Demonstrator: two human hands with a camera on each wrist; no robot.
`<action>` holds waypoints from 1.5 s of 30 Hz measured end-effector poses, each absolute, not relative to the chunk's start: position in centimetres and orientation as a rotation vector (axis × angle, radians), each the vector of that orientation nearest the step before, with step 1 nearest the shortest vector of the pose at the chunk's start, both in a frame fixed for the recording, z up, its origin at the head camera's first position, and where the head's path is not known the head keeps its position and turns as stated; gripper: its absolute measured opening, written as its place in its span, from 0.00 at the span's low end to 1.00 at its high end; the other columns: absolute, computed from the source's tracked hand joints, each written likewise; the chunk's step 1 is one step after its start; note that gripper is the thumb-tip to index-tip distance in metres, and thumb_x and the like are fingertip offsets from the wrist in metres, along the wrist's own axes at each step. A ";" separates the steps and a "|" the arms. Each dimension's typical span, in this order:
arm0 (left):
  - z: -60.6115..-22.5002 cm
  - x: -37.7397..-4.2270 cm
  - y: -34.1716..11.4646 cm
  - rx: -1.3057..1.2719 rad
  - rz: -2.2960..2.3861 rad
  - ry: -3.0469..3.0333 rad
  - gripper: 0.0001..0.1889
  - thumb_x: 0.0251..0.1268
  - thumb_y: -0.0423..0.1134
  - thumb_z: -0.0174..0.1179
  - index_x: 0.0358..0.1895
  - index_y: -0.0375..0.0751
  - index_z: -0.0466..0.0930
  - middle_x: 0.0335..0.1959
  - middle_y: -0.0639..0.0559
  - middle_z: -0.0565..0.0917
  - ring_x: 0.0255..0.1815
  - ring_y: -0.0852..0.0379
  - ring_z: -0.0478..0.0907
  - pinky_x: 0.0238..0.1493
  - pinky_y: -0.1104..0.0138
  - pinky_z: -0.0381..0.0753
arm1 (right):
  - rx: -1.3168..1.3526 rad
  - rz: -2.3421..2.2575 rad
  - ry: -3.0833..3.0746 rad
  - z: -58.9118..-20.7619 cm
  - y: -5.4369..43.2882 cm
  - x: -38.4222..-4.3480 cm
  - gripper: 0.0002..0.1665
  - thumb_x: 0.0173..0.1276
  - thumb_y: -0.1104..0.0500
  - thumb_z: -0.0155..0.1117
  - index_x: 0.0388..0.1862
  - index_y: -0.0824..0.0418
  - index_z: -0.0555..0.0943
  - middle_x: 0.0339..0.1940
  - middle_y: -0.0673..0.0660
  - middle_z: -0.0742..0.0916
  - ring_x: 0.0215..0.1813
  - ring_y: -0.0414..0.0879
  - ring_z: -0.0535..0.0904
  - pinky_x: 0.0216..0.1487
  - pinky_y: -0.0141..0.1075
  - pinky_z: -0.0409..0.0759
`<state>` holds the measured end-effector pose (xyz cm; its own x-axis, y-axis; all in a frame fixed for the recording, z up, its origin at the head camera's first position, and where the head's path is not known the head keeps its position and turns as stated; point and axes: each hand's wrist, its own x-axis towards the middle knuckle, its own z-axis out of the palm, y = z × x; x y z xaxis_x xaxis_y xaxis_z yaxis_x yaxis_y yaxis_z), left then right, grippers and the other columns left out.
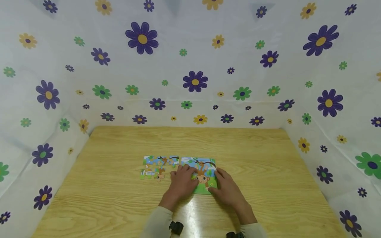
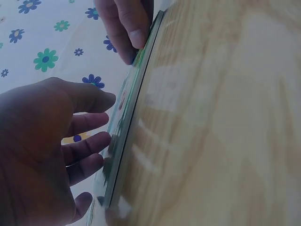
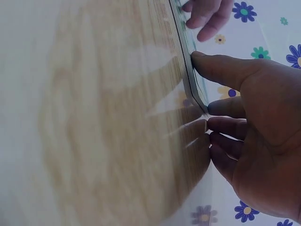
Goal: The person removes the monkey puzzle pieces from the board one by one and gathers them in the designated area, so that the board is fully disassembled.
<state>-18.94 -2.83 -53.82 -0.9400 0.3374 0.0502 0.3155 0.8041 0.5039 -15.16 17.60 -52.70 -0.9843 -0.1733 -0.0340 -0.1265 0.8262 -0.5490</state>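
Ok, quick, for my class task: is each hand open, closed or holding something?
Left hand: open, over the left side of the monkey picture board.
Right hand: holding that board by its near right corner.

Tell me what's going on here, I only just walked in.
A person's bare right hand holds the near right corner of a thin, rectangular, blue-and-green monkey-picture board on a light-brown wood-grain table. The bare left hand is over the board's left side; whether all its fingertips touch is hard to tell. Flat, colourful jigsaw pieces lie just left of the board, roughly in two rows.
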 end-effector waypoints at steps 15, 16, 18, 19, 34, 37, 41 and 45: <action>-54.2 -19.7 -0.4 0.558 0.668 2.968 0.23 0.66 0.59 0.56 0.62 0.59 0.75 0.46 0.58 0.74 0.45 0.55 0.65 0.44 0.53 0.63 | -0.256 -0.761 2.981 -52.7 17.5 -15.2 0.44 0.61 0.46 0.70 0.70 0.67 0.68 0.72 0.64 0.69 0.74 0.62 0.61 0.68 0.57 0.64; -54.1 -19.8 -0.3 0.551 0.672 2.968 0.23 0.65 0.58 0.56 0.62 0.59 0.75 0.46 0.58 0.75 0.45 0.55 0.65 0.44 0.53 0.63 | -0.263 -0.741 2.990 -52.6 17.5 -15.2 0.43 0.61 0.46 0.69 0.70 0.67 0.68 0.72 0.64 0.70 0.74 0.62 0.62 0.68 0.57 0.64; -54.0 -19.9 -0.2 0.531 0.679 2.970 0.21 0.65 0.58 0.57 0.59 0.58 0.77 0.46 0.57 0.75 0.45 0.54 0.67 0.44 0.52 0.64 | -0.271 -0.716 3.001 -52.4 17.3 -15.2 0.43 0.62 0.47 0.69 0.69 0.67 0.68 0.71 0.65 0.70 0.73 0.63 0.63 0.67 0.58 0.65; -53.9 -19.9 -0.1 0.516 0.683 2.971 0.21 0.64 0.57 0.58 0.58 0.58 0.78 0.46 0.56 0.76 0.46 0.54 0.67 0.45 0.51 0.65 | -0.274 -0.708 3.001 -52.2 17.2 -15.1 0.42 0.62 0.47 0.69 0.69 0.68 0.68 0.71 0.65 0.70 0.73 0.63 0.63 0.67 0.58 0.65; -53.1 -20.7 0.8 0.432 0.696 2.900 0.17 0.60 0.53 0.65 0.52 0.56 0.80 0.50 0.52 0.78 0.50 0.50 0.69 0.48 0.47 0.65 | -0.172 -0.724 2.993 -51.9 16.9 -15.2 0.42 0.60 0.47 0.70 0.68 0.67 0.70 0.71 0.64 0.71 0.72 0.62 0.64 0.65 0.59 0.67; -53.2 -20.6 0.8 0.429 0.696 2.905 0.18 0.59 0.53 0.66 0.51 0.56 0.79 0.49 0.53 0.78 0.51 0.49 0.69 0.49 0.46 0.65 | -0.165 -0.718 2.988 -52.0 16.9 -15.2 0.42 0.60 0.47 0.70 0.68 0.67 0.70 0.71 0.64 0.71 0.72 0.62 0.64 0.65 0.59 0.67; -53.2 -20.5 0.8 0.433 0.710 2.916 0.18 0.59 0.53 0.66 0.51 0.57 0.79 0.47 0.54 0.77 0.50 0.50 0.69 0.49 0.46 0.65 | -0.154 -0.714 2.981 -52.1 17.0 -15.2 0.42 0.60 0.47 0.70 0.69 0.67 0.69 0.71 0.63 0.71 0.73 0.62 0.64 0.66 0.59 0.67; -53.1 -20.3 0.7 0.452 0.732 2.937 0.16 0.60 0.52 0.65 0.50 0.57 0.79 0.45 0.56 0.79 0.47 0.52 0.70 0.47 0.49 0.65 | -0.158 -0.714 2.977 -52.1 16.9 -15.2 0.43 0.60 0.47 0.70 0.69 0.67 0.69 0.72 0.63 0.70 0.73 0.62 0.63 0.66 0.59 0.66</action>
<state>-20.30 0.75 -53.15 -0.9532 0.3022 -0.0075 0.2633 0.8423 0.4703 -15.15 16.94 -52.09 -0.9918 -0.1174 -0.0499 -0.0820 0.8865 -0.4555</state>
